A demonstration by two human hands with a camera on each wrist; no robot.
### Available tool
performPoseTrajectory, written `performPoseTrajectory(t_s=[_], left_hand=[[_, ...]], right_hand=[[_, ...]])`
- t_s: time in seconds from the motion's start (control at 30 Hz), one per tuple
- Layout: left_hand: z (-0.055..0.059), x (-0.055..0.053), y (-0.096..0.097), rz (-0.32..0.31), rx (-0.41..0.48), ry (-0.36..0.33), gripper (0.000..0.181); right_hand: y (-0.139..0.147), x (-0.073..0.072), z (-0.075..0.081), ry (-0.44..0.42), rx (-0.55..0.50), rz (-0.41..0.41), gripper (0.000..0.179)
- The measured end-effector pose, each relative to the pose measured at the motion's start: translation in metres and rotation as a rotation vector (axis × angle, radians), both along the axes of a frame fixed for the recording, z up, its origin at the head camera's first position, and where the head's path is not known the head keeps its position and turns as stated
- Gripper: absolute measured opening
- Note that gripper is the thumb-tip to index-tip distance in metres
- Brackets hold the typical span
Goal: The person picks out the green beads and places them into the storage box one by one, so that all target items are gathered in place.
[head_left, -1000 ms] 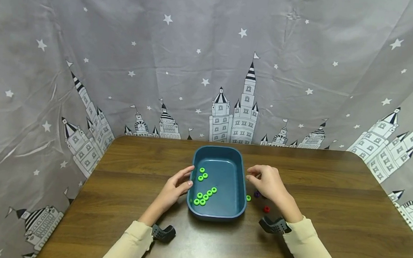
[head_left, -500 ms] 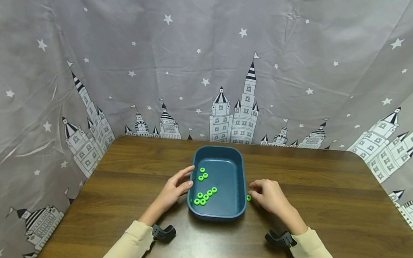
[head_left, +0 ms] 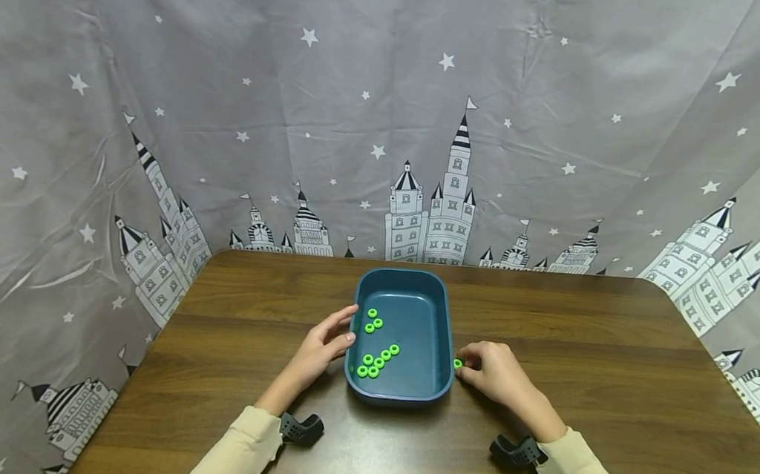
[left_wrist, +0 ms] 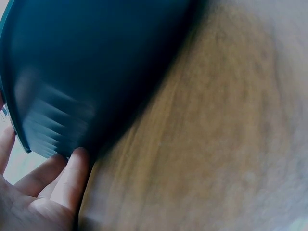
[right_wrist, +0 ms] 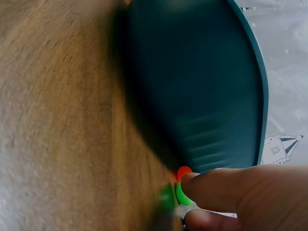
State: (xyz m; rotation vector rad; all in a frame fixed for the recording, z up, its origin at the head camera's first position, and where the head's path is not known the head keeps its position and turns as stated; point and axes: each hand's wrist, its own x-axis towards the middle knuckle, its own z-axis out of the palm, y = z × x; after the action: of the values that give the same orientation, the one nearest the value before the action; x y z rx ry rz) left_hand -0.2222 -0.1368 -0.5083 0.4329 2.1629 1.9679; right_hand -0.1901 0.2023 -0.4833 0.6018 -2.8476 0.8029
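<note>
A dark teal rectangular bin stands on the table with several small green rings inside, toward its left side. My left hand rests against the bin's left side; in the left wrist view the fingertips touch its outer wall. Just outside the right wall lies one green ring, and my right hand pinches it between finger and thumb. In the right wrist view, a red piece and a blurred second green piece show close to those fingertips.
The brown wooden table reaches back to a grey curtain printed with castles and stars. Each wrist wears a black strap mount. Small pieces under the right hand are hidden in the head view.
My right hand has come down and toward me from beside the bin's upper right wall to the green ring, covering the red and purple pieces seen earlier. The left hand and bin stay still.
</note>
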Motion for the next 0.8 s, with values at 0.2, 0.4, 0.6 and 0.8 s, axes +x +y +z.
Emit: performPoseTrajectory(t_s=[0.2,0.4,0.6,0.8], left_hand=[[-0.0004,0.0005,0.0002,-0.001,0.008,0.008,0.057],[-0.0001,0.0008,0.0000,-0.002,0.004,0.000,0.057],[-0.0003,0.0005,0.0001,0.002,-0.004,-0.010,0.057],[0.0001,0.0000,-0.0004,0.000,0.001,-0.005,0.057]], right_hand=[[-0.0017,0.0005,-0.0014,0.034,0.016,-0.001,0.013],[-0.0026,0.0012,-0.0039,0.055,0.034,-0.012,0.012],[-0.0037,0.0009,-0.0076,0.071,0.021,-0.025,0.016],[-0.0044,0.0011,-0.0088,0.081,0.015,-0.032,0.017]])
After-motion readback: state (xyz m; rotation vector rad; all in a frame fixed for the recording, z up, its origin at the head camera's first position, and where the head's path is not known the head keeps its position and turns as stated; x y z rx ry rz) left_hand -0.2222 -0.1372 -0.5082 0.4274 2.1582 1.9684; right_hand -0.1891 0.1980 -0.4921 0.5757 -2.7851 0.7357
